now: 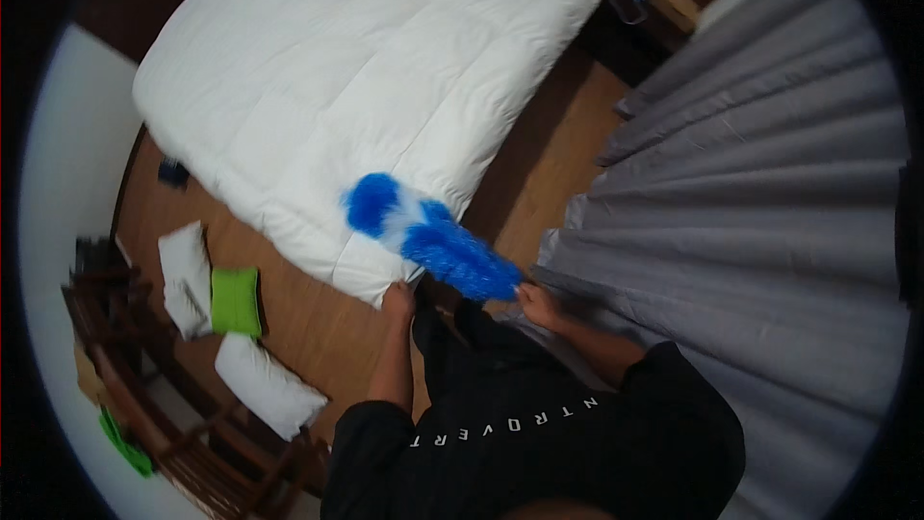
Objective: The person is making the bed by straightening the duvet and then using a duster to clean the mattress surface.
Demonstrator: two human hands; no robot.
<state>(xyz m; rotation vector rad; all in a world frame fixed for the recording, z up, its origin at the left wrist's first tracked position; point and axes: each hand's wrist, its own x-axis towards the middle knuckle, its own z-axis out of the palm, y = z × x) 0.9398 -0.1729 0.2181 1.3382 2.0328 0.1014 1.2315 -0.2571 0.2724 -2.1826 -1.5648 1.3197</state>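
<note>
A white quilted comforter (346, 87) covers the bed before me. My left hand (399, 299) is at the comforter's near corner, its fingers closed on the edge. A blue fluffy duster (462, 253) with a white band near its far end reaches up and left over that corner. My right hand (538, 305) grips the duster's near end, beside the curtain's lower edge. The duster's far end looks blurred, and whatever lies inside my right fist is hidden.
Grey curtains (736, 209) hang along the right. White pillows (267, 383) and a green cushion (236, 301) lie at the left, near dark wooden furniture (137, 375). Wooden floor (317, 332) shows around the bed. A small carton (675, 6) stands at the upper right.
</note>
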